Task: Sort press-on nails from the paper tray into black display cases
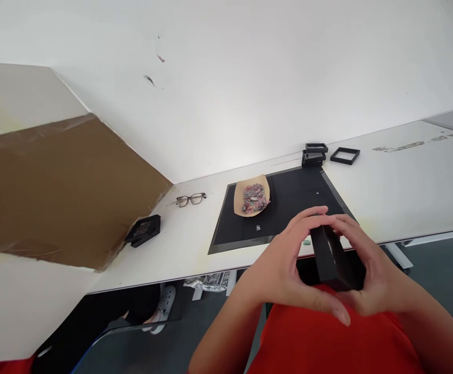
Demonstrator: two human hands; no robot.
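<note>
A black rectangular case (329,257) sits between the left hand (288,262) and right hand (372,265), over the red garment (327,337). Both hands' fingers clamp its far end; the right thumb braces its near end, the left thumb's contact unclear.

- The scene is viewed from the person's head, faced forward and down over the bright red cloth garment (327,343).
- The bare left hand (275,265) and bare right hand (378,275) are seen nearest, low and right of centre.
- The flat white tabletop (397,182) is taken in farther off, its front edge slanted up to the right.
- The upper part is filled by the white wall (249,93); dark grey floor (195,337) is shown below.
</note>
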